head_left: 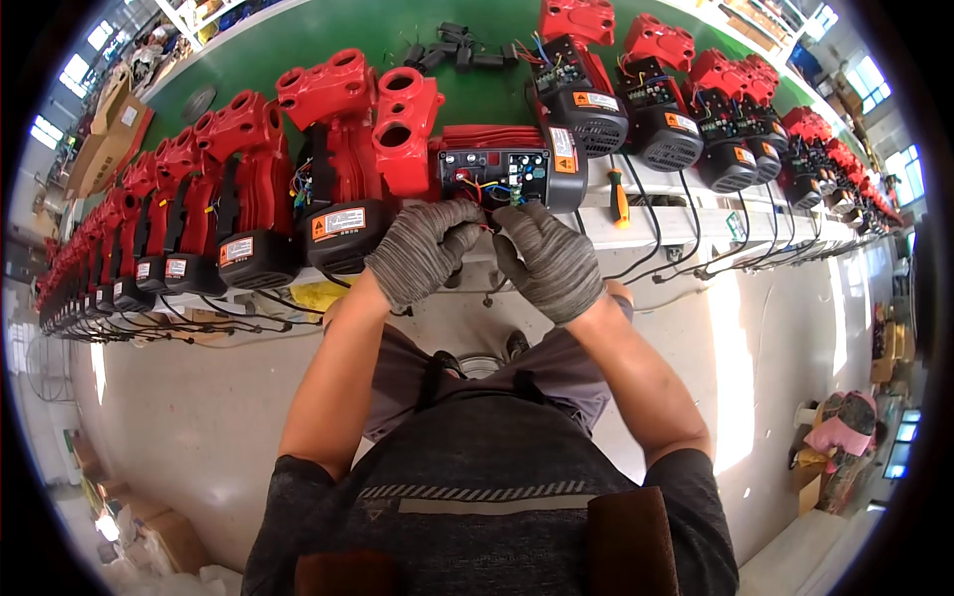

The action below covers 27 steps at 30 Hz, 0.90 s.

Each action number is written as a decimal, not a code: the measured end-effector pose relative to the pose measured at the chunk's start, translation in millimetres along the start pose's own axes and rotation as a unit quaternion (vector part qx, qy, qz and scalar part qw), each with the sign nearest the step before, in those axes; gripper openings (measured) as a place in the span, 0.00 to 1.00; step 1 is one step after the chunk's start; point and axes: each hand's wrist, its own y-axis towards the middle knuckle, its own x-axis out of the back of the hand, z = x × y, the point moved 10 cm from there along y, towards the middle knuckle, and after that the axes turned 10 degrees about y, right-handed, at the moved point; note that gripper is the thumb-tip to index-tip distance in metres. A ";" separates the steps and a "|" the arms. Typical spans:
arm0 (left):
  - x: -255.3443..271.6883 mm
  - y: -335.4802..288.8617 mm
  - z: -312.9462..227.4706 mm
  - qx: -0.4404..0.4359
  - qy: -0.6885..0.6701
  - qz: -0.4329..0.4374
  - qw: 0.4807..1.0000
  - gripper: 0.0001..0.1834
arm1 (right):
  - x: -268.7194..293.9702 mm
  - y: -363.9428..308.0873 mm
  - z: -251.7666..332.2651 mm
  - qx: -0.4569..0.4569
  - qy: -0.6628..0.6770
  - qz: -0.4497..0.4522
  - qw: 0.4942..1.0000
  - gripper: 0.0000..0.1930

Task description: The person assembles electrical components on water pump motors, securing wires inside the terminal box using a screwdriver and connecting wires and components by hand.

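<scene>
In front of me on the bench edge lies a red pump with a black motor housing [568, 171], turned on its side. Its open control box shows a circuit board [497, 179] with coloured wires. My left hand [422, 250], in a grey knitted glove, is closed with its fingertips at the wires by the box's lower edge. My right hand [547, 260], gloved alike, is closed close beside it at the same wires. A thin red wire [486, 226] shows between the fingertips; the exact grip of each hand is partly hidden by the gloves.
A row of similar red pumps [263, 189] runs left along the bench; more, with exposed boards [651, 94], stand right. An orange-handled screwdriver [619, 204] lies on the edge. Black capacitors [452, 48] are piled on the green bench top [328, 38]. Black cables [651, 223] hang over the edge.
</scene>
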 end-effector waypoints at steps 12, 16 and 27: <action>-5.4 3.5 3.5 -0.022 -0.006 -0.020 1.000 0.07 | -62.8 -49.5 -40.6 -0.566 0.528 0.052 0.631 0.10; -4.3 4.6 -1.6 -0.028 -0.010 -0.014 0.999 0.08 | -65.8 -54.6 -31.6 -0.527 0.596 0.033 0.605 0.13; -7.2 5.8 7.1 0.018 -0.034 0.024 0.999 0.10 | -18.7 11.5 21.8 0.173 -0.129 0.188 0.958 0.15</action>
